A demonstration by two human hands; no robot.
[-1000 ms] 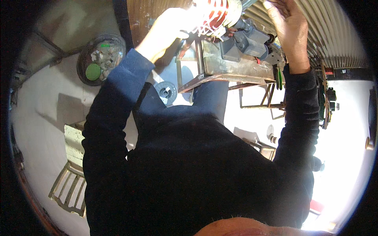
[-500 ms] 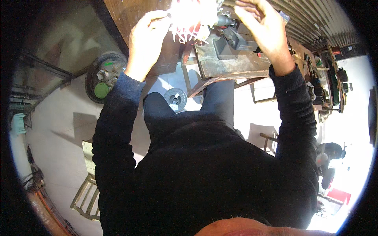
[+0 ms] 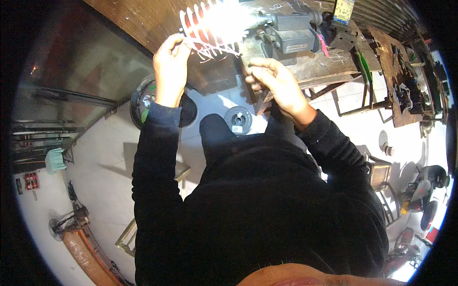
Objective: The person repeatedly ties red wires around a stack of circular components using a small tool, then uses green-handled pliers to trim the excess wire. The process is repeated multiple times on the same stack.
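A red rounded form wrapped with white strips [image 3: 194, 26] is at the top, its right part washed out by glare. Loose white strip ends hang along its lower edge. My left hand [image 3: 171, 66] is at the form's left end, thumb and fingertips pinched against its lower corner; what they grip is too small to make out. Below and right of the form, my right hand [image 3: 276, 86] has curled fingers with the thumb close to them. Anything thin between them does not show. A dark machine [image 3: 293, 35] on the wooden bench [image 3: 315, 71] adjoins the form's right side.
A grey reel [image 3: 238, 120] lies on the floor beyond my knees. A dark round tub [image 3: 139, 102] stands left of it, partly behind my left forearm. A small display [image 3: 343, 12] is at the bench's back. Wooden stools [image 3: 380, 171] stand right.
My right hand has come down and left from beside the machine, its fingers now more curled. My left hand remains at the form's left end. The whole view has shifted, showing more machine.
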